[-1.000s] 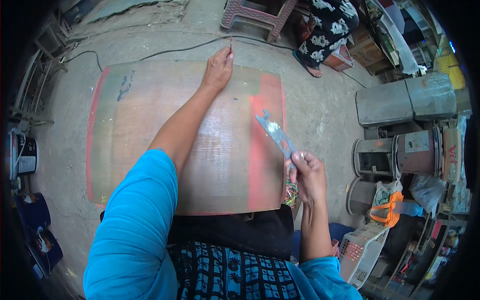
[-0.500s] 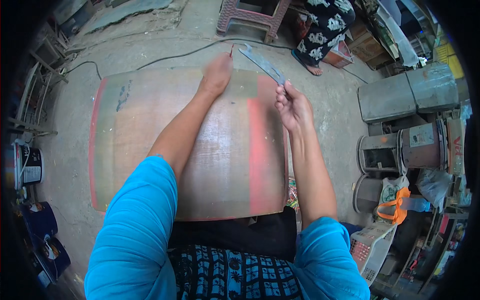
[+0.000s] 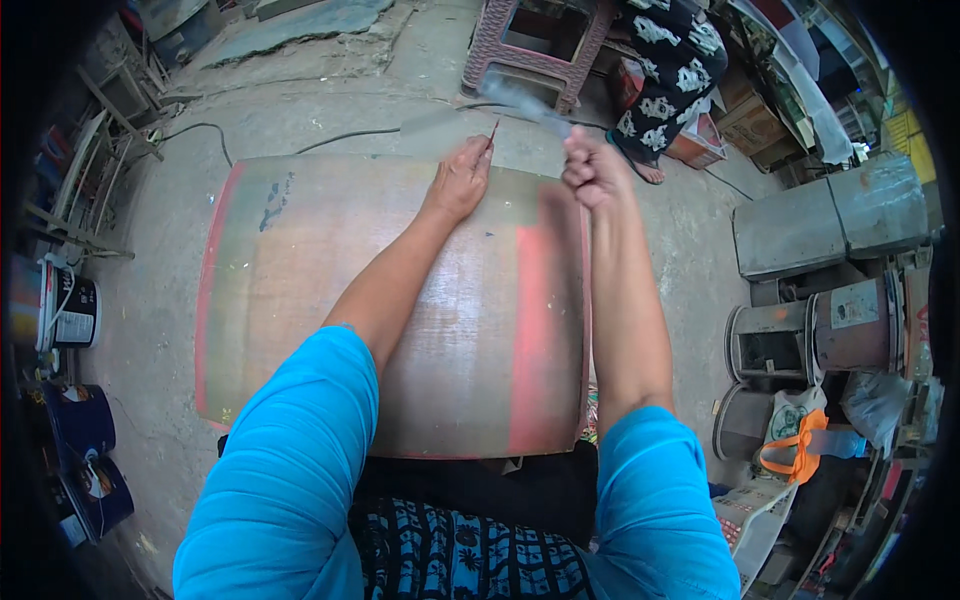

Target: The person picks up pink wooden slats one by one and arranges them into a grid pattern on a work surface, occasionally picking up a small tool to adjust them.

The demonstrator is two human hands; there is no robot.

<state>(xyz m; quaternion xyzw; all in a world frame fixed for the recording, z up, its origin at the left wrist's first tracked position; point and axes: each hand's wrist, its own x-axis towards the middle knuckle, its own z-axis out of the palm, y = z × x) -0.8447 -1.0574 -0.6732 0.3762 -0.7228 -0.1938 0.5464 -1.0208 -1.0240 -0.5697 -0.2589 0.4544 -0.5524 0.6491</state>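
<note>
A wooden board (image 3: 400, 330) with pink edge bands lies in front of me, its near edge over my lap. My left hand (image 3: 462, 180) is over its far edge, closed on a thin, pointed red stick-like thing (image 3: 494, 130) that stands up from the fingertips; its kind is too small to tell. Raised beyond the board's far right corner, my right hand (image 3: 592, 170) is closed around a flat grey metal spanner (image 3: 525, 103). Motion smears the spanner, whose far end points up and left, apart from the red stick.
Beyond the board stand a brown plastic stool (image 3: 540, 50) and a person in a patterned black skirt (image 3: 670, 80). A black cable (image 3: 345, 137) crosses the concrete floor. Metal boxes (image 3: 790, 235) and spools (image 3: 770, 340) line the right; paint buckets (image 3: 72, 310) stand left.
My right hand has turned and moved slightly up, its fist now blurred with the spanner. My left hand still grips the red stick. The whole view has shifted slightly.
</note>
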